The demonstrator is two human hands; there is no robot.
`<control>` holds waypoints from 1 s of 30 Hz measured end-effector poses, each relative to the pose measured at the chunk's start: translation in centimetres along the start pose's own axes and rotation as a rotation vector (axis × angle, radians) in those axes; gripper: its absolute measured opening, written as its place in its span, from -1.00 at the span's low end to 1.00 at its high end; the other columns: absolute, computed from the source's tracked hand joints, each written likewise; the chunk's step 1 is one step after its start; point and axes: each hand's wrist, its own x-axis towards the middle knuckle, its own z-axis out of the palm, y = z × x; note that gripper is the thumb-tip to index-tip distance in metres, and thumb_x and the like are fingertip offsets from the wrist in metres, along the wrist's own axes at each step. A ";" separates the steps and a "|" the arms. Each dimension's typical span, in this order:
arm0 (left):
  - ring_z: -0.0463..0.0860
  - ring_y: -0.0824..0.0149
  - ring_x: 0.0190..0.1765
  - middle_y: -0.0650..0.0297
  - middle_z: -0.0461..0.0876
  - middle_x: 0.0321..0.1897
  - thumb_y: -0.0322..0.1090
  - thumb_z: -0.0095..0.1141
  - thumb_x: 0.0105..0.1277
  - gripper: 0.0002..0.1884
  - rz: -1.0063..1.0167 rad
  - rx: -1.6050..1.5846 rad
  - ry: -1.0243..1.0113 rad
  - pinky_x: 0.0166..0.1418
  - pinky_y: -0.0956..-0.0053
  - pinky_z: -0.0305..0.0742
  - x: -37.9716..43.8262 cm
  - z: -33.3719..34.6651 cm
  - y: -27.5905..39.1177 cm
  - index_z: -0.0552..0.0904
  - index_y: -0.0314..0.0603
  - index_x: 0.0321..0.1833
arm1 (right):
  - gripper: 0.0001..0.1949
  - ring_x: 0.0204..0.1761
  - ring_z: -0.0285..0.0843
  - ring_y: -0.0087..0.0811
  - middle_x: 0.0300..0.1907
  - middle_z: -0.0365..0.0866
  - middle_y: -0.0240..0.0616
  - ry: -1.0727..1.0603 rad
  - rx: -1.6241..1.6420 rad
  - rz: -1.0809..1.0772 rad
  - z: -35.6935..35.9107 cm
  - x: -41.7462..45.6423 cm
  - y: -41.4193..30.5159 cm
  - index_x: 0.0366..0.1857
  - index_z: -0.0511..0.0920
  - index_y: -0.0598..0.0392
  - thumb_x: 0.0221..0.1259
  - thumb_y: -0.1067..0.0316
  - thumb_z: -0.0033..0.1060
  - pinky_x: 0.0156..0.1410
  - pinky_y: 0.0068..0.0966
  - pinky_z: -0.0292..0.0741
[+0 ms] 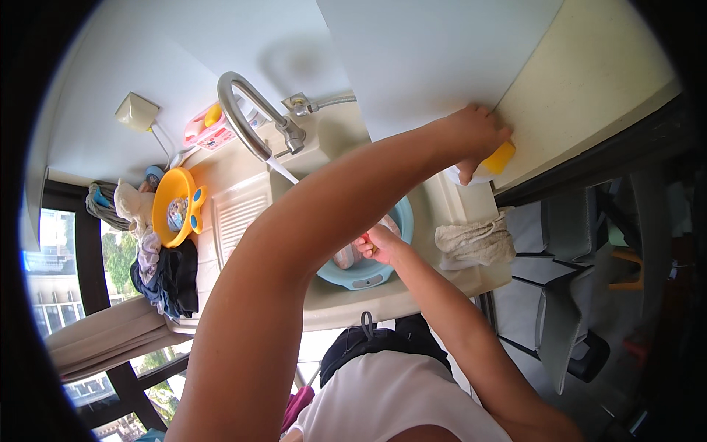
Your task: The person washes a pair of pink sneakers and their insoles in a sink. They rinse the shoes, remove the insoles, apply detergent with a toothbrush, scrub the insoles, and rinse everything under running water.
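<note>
My left arm crosses over the sink, and my left hand (478,135) is at the far right corner of the ledge. Beside its fingers is a yellow block (500,157), perhaps soap or a sponge, over a white dish (455,175); the grip itself is hidden. My right hand (381,246) is over a light blue plastic basin (362,282) in the sink, its fingers closed around a small red object (365,237). Pinkish patterned cloth (348,255) lies in the basin, partly covered by my left arm. Water (283,170) runs from the faucet (243,110).
A beige towel (475,243) hangs over the sink's right edge. Left of the ribbed drainboard (240,212) stand an orange basin (188,182) with cloth inside and dark clothes (179,282). A pink basket (207,130) sits behind the faucet. Grey chairs (558,309) stand right.
</note>
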 end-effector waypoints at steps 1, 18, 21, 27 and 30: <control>0.60 -0.13 0.37 -0.07 0.72 0.19 -0.04 0.85 -0.29 0.25 -0.005 0.010 0.002 0.44 0.05 0.49 0.0 0.0 0.0 0.43 -0.13 0.58 | -0.46 -0.54 0.14 -0.68 -0.46 0.33 -0.61 0.001 0.004 0.002 0.1 0.1 0.2 0.19 0.67 0.12 0.82 -0.18 -0.14 -0.40 -0.62 0.12; 0.56 -0.20 0.39 -0.08 0.59 0.33 -0.14 0.78 -0.20 0.33 -0.049 -0.088 -0.036 0.35 0.01 0.65 -0.8 -0.8 0.9 0.30 -0.01 0.76 | -0.60 -0.58 0.12 -0.75 -0.48 0.34 -0.65 0.054 0.034 -0.013 0.8 -1.1 0.4 -0.19 0.55 -0.07 0.70 -0.19 0.13 -0.48 -0.71 0.06; 0.55 -0.20 0.39 -0.09 0.59 0.32 -0.18 0.75 -0.19 0.27 -0.036 -0.117 -0.041 0.34 -0.01 0.65 -0.8 -1.2 0.9 0.33 0.02 0.74 | -0.51 -0.53 0.15 -0.71 -0.45 0.38 -0.62 0.032 0.024 -0.013 0.2 -0.8 0.3 0.11 0.68 0.05 0.79 -0.18 -0.05 -0.41 -0.67 0.10; 0.51 -0.23 0.40 -0.10 0.59 0.30 -0.23 0.70 -0.20 0.17 -0.055 -0.199 -0.019 0.35 -0.03 0.62 -1.1 -1.0 0.7 0.43 0.13 0.66 | -0.51 -0.53 0.11 -0.71 -0.44 0.36 -0.63 0.034 0.008 -0.009 0.0 -0.9 0.0 0.13 0.67 0.06 0.80 -0.18 -0.07 -0.40 -0.65 0.07; 0.50 -0.24 0.41 -0.11 0.58 0.29 -0.24 0.69 -0.21 0.13 -0.052 -0.213 0.018 0.37 -0.02 0.60 -1.1 -0.6 0.5 0.49 0.17 0.62 | -0.50 -0.53 0.11 -0.71 -0.44 0.36 -0.63 0.042 -0.012 -0.029 0.1 -1.4 -0.1 0.13 0.67 0.06 0.79 -0.19 -0.07 -0.40 -0.65 0.07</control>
